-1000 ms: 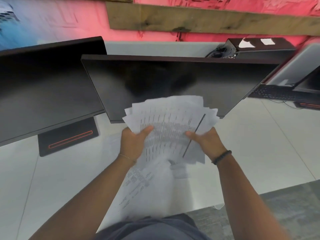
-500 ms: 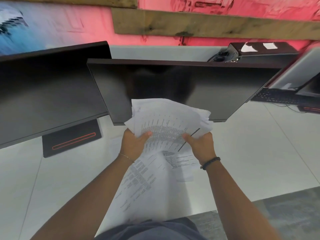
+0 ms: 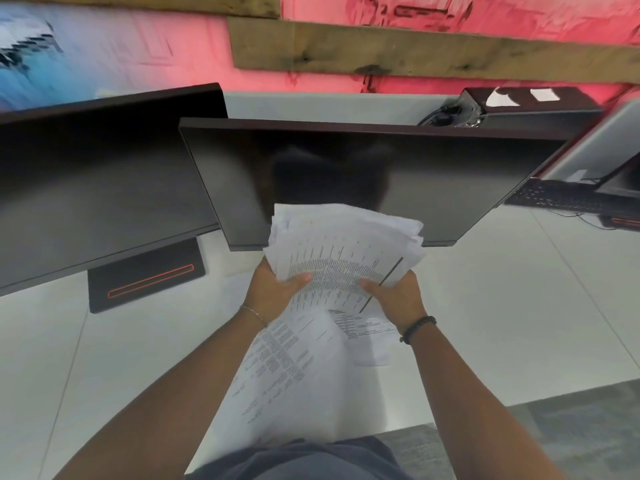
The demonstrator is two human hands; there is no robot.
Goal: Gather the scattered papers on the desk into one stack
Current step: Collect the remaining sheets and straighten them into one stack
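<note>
Far off to the left of our left hand (image 3: 277,292) we see a dark monitor (image 3: 97,188) leaning over the white surface (image 3: 145,341), with its flat black base (image 3: 145,275) just below, marked by a red outlined bar. Next to it, straight ahead of both hands, stands a second dark monitor (image 3: 450,178), its lower edge just beyond the paper we hold.

Our left hand grips the left edge of the bundle of papers (image 3: 346,251), thumb curled over the printed top sheet and fingers hidden underneath; a thin bracelet (image 3: 254,314) sits on that wrist. The bundle is raised above the surface between the two hands, its sheets uneven and fanned, the far edges ragged. Below the hands, more printed sheets (image 3: 287,382) lie on the surface between our forearms, reaching toward our body; we cannot tell whether the upper ones touch the held bundle.

Our right hand (image 3: 398,296) grips the right edge of the bundle, thumb pressed on top beside a dark diagonal line on the sheet, fingers tucked beneath. A dark beaded band (image 3: 417,328) circles that wrist.

Far to the right of the right hand a black keyboard (image 3: 568,197) rests on the surface, and behind it, further back, sits a dark box (image 3: 530,105) with cables.
</note>
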